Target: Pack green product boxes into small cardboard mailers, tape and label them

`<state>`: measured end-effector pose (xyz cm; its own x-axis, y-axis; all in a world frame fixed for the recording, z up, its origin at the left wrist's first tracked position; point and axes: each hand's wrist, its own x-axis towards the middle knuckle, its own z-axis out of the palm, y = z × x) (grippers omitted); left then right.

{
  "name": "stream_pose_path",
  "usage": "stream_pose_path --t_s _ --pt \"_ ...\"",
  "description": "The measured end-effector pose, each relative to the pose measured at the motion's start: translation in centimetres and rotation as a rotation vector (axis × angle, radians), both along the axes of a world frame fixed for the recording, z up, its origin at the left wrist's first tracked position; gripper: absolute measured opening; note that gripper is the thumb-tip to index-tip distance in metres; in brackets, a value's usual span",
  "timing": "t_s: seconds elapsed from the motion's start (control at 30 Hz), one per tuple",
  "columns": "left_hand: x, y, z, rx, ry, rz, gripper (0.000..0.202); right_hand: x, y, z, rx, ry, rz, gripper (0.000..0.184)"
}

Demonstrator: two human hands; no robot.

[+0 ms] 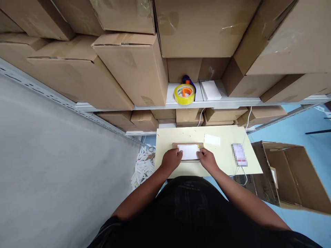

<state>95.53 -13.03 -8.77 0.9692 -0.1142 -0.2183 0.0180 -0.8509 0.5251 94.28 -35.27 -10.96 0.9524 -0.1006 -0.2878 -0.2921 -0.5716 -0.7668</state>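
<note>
A white paper label with a small yellow mark at its right end lies between my two hands, over a small cardboard box on the pale yellow table. My left hand grips the label's left edge, thumb on top. At the right edge, my right hand pinches it the same way. Brown edges of the box show above and below the label; my fingers under it are hidden. Just beyond my right hand, a blank white slip rests on the table.
A phone with a cable lies at the table's right. Yellow tape on a dispenser and a white paper stack sit on the shelf among cardboard boxes. An open carton stands right; paper scraps cover the floor left.
</note>
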Motion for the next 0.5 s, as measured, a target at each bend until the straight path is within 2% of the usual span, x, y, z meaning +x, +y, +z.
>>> stream_pose_path --t_s 0.1,0.23,0.37,0.5 --pt "1.1 -0.1 -1.2 0.182 -0.008 -0.061 0.042 1.1 0.6 -0.6 -0.228 0.009 0.092 0.032" --pt "1.8 -0.2 -2.7 0.225 0.034 -0.08 0.039 1.5 1.4 -1.0 -0.484 -0.011 0.224 0.03" --pt "1.8 -0.2 -3.8 0.173 0.068 -0.062 0.039 1.9 1.5 -1.3 -0.592 0.062 0.283 0.032" --pt "1.7 -0.2 -4.5 0.188 0.093 -0.05 0.036 2.4 1.5 -1.5 -0.639 0.146 0.322 0.031"
